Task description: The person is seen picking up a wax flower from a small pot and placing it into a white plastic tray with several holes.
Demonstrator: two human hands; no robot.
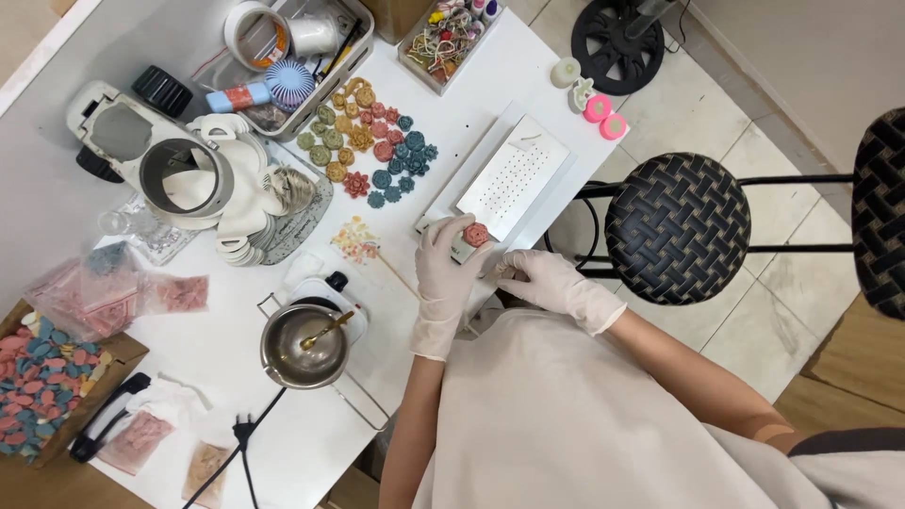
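Both hands wear white gloves. My left hand [445, 271] pinches a small pink flower-shaped piece [476, 235] at its fingertips, just over the near end of a white perforated board [517, 175]. My right hand [550, 283] rests close beside it at the table's edge, fingers curled; I see nothing held in it. A cluster of several flower-shaped pieces [372, 141] in olive, pink and teal lies on the white table [236, 396] farther away to the left.
A metal pot with a gold spoon [304, 344] sits on a small heater left of my left arm. A box of coloured chips [38, 386], bags of pink bits [179, 294], a white round lamp [184, 179] and bins [283, 47] crowd the left. A black woven stool [677, 226] stands right.
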